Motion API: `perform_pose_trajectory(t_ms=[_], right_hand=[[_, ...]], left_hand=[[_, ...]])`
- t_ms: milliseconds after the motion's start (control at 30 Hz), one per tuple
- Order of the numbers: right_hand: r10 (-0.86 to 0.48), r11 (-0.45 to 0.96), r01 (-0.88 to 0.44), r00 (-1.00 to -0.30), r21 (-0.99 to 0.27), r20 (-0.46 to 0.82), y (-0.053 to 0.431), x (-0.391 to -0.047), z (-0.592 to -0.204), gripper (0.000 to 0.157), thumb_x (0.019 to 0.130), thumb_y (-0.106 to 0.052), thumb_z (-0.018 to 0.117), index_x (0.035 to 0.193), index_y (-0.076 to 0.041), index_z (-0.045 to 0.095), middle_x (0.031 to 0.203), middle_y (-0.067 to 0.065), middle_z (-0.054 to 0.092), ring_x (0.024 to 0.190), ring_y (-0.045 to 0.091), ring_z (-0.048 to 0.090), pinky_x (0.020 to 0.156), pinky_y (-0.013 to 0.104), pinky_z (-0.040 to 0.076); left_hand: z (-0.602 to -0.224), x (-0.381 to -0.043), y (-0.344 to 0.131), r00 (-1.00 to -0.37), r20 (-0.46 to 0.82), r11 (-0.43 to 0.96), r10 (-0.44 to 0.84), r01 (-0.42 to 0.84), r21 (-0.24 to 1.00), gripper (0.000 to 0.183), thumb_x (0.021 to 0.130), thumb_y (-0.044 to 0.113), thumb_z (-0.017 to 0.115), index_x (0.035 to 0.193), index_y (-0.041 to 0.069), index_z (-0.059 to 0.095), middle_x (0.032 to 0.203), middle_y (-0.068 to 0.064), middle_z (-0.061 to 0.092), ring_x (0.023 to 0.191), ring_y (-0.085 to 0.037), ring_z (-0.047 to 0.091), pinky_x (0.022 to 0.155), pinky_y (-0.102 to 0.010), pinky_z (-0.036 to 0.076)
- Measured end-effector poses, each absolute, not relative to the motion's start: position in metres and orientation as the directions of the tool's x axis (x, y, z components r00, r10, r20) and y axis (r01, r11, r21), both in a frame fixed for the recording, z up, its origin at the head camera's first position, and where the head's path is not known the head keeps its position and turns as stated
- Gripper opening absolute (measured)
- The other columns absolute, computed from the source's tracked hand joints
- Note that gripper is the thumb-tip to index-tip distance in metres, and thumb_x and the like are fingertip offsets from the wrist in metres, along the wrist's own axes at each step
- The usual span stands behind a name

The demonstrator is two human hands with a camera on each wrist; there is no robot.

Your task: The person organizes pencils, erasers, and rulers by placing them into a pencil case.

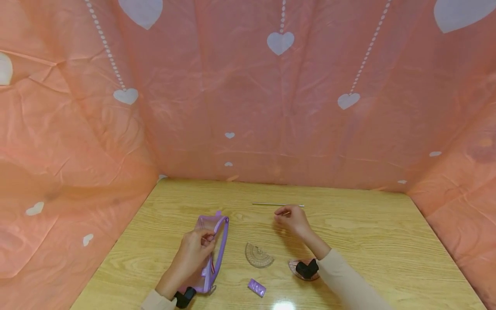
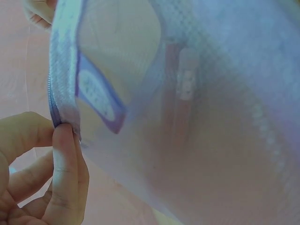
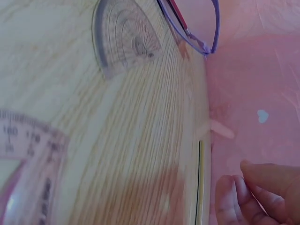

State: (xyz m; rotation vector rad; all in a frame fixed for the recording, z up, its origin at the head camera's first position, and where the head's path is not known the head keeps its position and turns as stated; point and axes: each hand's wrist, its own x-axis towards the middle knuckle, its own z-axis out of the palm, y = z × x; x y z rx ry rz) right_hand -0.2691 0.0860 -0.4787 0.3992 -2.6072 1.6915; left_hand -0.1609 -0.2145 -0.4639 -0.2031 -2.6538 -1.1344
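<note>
Pouch (image 1: 221,255) of purple mesh lies on the left side of the bench (image 1: 372,232), mouth parted, a red stick (image 3: 179,18) showing inside. From where I stand, the left hand (image 1: 195,249) has its grip pinching the zipped edge (image 2: 64,84). The right hand (image 1: 295,222) hovers near a thin pencil-like stick (image 1: 273,204), its grip loosely curved, thumb close to the fingertips. Between pouch and right wrist lies a clear protractor (image 1: 258,256), near a small purple block (image 1: 257,287); a pinkish protractor (image 3: 49,145) sits below that wrist.
</note>
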Motion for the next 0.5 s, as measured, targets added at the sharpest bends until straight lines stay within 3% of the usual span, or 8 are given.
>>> perform_pose_trajectory(t_ms=[500], right_hand=[[-0.155,0.433,-0.237,-0.97,-0.87,0.187,0.101,-0.282,-0.48,0.01,0.085,0.007,0.072,0.094,0.011,0.072,0.087,0.017,0.072,0.077,0.03,0.068,0.071,0.036,0.058]], left_hand=[[-0.464,-0.159,-0.214,-0.959,0.282,0.674,0.028,0.227,0.703,0.015,0.08,-0.01,0.072,0.094,-0.006,0.072,0.078,0.0,0.065,0.067,-0.009,0.063,0.058,-0.018,0.054]])
